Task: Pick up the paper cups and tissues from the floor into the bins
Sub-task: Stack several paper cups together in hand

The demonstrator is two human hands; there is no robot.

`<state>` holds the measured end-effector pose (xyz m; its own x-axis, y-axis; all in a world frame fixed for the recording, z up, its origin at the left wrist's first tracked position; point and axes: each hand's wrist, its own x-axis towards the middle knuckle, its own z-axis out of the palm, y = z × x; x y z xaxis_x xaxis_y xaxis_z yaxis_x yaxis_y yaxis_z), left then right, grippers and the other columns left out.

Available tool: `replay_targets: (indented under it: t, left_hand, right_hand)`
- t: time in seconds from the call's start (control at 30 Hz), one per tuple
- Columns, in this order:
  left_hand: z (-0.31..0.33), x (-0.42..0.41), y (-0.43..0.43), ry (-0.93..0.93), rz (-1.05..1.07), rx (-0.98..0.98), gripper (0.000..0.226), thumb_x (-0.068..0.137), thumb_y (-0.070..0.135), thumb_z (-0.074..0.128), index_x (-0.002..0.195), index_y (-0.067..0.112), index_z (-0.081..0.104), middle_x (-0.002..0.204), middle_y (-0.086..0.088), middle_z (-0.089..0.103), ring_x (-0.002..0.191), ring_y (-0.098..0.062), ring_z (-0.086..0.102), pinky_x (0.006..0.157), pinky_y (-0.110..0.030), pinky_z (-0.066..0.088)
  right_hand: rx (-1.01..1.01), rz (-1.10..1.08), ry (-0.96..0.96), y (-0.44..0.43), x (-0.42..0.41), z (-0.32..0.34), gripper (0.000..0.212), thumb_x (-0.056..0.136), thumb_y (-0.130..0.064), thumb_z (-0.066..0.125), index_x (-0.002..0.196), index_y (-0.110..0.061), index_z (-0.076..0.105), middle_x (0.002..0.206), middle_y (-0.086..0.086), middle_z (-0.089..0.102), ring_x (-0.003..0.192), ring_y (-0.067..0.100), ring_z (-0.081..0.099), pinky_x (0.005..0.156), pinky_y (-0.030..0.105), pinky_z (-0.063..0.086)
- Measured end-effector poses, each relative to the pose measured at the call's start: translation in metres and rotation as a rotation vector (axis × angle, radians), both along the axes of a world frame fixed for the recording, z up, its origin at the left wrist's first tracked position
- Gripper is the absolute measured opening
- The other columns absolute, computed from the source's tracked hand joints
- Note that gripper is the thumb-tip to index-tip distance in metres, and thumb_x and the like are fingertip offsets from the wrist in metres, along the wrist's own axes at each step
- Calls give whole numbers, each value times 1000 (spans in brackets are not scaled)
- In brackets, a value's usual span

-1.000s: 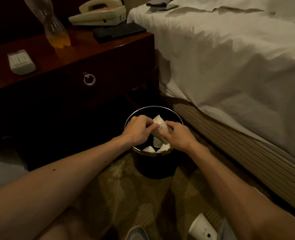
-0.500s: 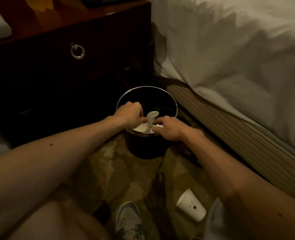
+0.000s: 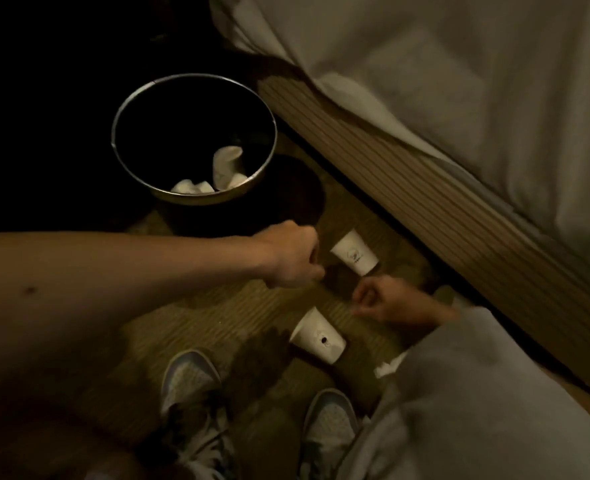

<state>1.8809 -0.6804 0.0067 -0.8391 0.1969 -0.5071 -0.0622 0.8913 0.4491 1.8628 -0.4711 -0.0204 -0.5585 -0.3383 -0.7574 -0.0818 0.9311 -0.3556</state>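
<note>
A round black bin (image 3: 131, 98) with a metal rim stands on the carpet and holds crushed paper cups (image 3: 226, 166) and tissues. Two white paper cups lie on their sides on the floor: one (image 3: 354, 252) just right of my left hand, another (image 3: 318, 336) nearer my feet. A white tissue (image 3: 389, 366) lies beside my right knee. My left hand (image 3: 292, 259) hovers below the bin, fingers curled, holding nothing. My right hand (image 3: 389, 303) is low over the carpet between the two cups, fingers loosely curled and empty.
The bed's striped base (image 3: 425, 202) and hanging white sheet (image 3: 442, 81) run along the right. My two pale shoes (image 3: 189, 379) stand on the patterned carpet at the bottom. The area left of the bin is dark.
Both hands have left the bin, and the cup they held now lies inside it. My view has tipped down to the floor, bringing a second cup and a tissue into sight.
</note>
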Motion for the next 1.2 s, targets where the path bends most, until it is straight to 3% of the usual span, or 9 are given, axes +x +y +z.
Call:
replay_targets:
  t: [0.13, 0.23, 0.5, 0.63, 0.73, 0.8, 0.93, 1.07, 1.2]
  left_hand:
    - [-66, -3, 34, -211, 15, -57, 29, 93, 44, 61, 94, 15, 57, 93, -1, 63, 87, -20, 66, 72, -35, 55]
    - [-107, -4, 56, -291, 138, 23, 33, 94, 42, 61, 104, 11, 62, 97, -3, 64, 93, -21, 65, 79, -35, 54]
    - [-167, 14, 95, -282, 395, 196, 27, 90, 18, 69, 115, 15, 62, 122, -7, 62, 108, -22, 61, 86, -31, 52]
    - [-179, 9, 97, -203, 436, 306, 37, 94, 15, 61, 129, 22, 51, 128, -7, 57, 107, -27, 63, 90, -44, 55]
    - [-181, -7, 87, 13, 496, 299, 34, 98, 20, 51, 131, 16, 45, 118, -1, 59, 103, -20, 61, 84, -38, 51]
    - [-181, -19, 79, 89, 525, 297, 37, 100, 30, 48, 133, 16, 42, 113, -2, 59, 105, -23, 58, 80, -34, 42]
    - [-183, -41, 81, 17, 494, 368, 62, 100, 48, 45, 151, 17, 27, 140, -11, 53, 124, -29, 53, 85, -30, 37]
    - [-186, -52, 85, -73, 512, 444, 59, 97, 54, 48, 142, 16, 41, 133, -10, 58, 118, -28, 56, 87, -35, 43]
    - [-187, -63, 95, -89, 456, 318, 58, 96, 61, 43, 125, 12, 53, 116, -6, 58, 96, -20, 54, 78, -35, 42]
  right_hand:
    - [-11, -184, -129, 22, 43, -58, 58, 87, -25, 72, 138, -13, 46, 134, 6, 55, 123, 20, 53, 106, 38, 43]
    - [-79, -319, -124, 33, 56, -81, 61, 88, -23, 71, 141, -14, 42, 138, 5, 53, 126, 20, 51, 108, 38, 41]
    - [-138, -502, -95, 32, 68, -121, 48, 87, -20, 72, 131, -14, 53, 120, 8, 62, 109, 20, 60, 97, 37, 48]
    - [-191, -621, -66, 40, 62, -130, 53, 79, -34, 79, 124, -17, 57, 113, 3, 65, 99, 15, 62, 84, 32, 52]
    - [-270, -822, 53, 43, 38, -126, 68, 74, -50, 77, 130, -23, 51, 116, -4, 61, 106, 14, 59, 73, 23, 49]
    - [-308, -935, 120, 41, 15, -124, 71, 79, -58, 68, 138, -27, 43, 130, -3, 57, 121, 19, 55, 83, 25, 46]
    - [-299, -912, 134, 32, -24, -125, 69, 94, -51, 53, 151, -39, 18, 157, -1, 26, 140, 24, 34, 101, 38, 35]
    - [-332, -876, 91, 22, -20, -135, 55, 98, -42, 51, 149, -33, 31, 154, -2, 30, 133, 18, 40, 102, 34, 39]
    - [-404, -864, 204, 34, -7, -137, 51, 93, -40, 58, 141, -30, 43, 142, -4, 43, 122, 14, 50, 93, 30, 46]
